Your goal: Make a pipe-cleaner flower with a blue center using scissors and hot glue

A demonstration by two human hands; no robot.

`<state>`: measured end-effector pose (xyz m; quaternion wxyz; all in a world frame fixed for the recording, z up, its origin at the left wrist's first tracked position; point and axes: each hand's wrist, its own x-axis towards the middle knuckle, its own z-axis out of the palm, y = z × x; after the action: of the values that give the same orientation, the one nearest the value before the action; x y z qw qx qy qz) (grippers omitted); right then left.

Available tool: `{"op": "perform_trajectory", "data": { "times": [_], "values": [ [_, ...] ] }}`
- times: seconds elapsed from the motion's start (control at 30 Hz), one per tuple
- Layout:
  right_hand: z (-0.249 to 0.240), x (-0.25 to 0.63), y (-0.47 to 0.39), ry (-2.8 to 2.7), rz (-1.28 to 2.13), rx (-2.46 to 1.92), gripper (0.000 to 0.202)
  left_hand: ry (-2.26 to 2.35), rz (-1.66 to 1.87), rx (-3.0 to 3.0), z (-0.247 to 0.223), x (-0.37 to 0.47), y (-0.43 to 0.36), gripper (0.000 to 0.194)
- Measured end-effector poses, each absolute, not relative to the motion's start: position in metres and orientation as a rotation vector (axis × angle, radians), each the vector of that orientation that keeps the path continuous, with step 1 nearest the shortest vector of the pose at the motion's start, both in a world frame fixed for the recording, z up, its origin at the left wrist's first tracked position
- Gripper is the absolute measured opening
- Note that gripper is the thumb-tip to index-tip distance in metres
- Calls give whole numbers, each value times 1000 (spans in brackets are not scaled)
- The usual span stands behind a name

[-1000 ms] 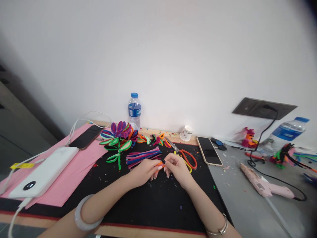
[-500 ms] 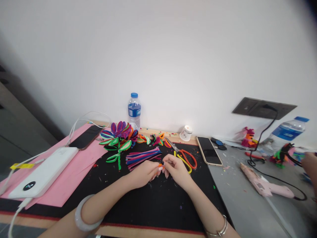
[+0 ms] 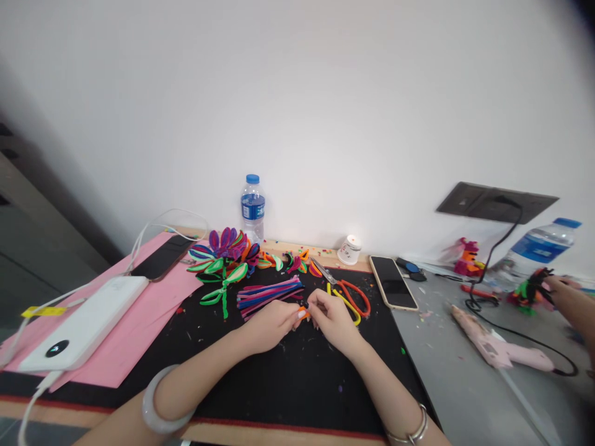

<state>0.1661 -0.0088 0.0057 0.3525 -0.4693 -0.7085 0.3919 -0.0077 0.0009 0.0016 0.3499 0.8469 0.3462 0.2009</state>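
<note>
Head view of a bench (image 3: 446,378) bearing a black mat (image 3: 288,390). Containers: a clear, ribbed plastic bottle (image 3: 253,207) with blue cap and label stands upright near the wall; a small white cup (image 3: 349,249) with printed marks sits on the pale wooden strip behind the mat; a second clear bottle (image 3: 542,248), also blue-capped, lies toward the far right. The contents of all three cannot be told. Materials: fuzzy stems (image 3: 269,294) in purple, pink and blue lie in a loose, roughly parallel bundle; beyond them, looped, leaf-shaped petals form a multicoloured flower (image 3: 227,248) with a green stem. Scissors (image 3: 365,305), with one orange and one yellow handle, lie just right of the hands. Smooth pink sheets (image 3: 153,322) support a glossy white power bank (image 3: 93,319). The orange piece (image 3: 303,314), short and narrow, is located above the mat, between both hands; its full shape is hidden by the fingers. The left hand (image 3: 272,323) is closed in a pinch on it; the right hand (image 3: 332,316) is curled, fingertips together at its other end, beside a dark spot too small to identify.
</note>
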Motion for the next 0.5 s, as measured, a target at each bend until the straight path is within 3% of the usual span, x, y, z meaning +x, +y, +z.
{"op": "perform_trajectory", "data": {
  "times": [0.5],
  "values": [
    [11,165,-10,-1942,861,-1215,15,904,515,2212,-1,-7,1,31]
  ]
}}
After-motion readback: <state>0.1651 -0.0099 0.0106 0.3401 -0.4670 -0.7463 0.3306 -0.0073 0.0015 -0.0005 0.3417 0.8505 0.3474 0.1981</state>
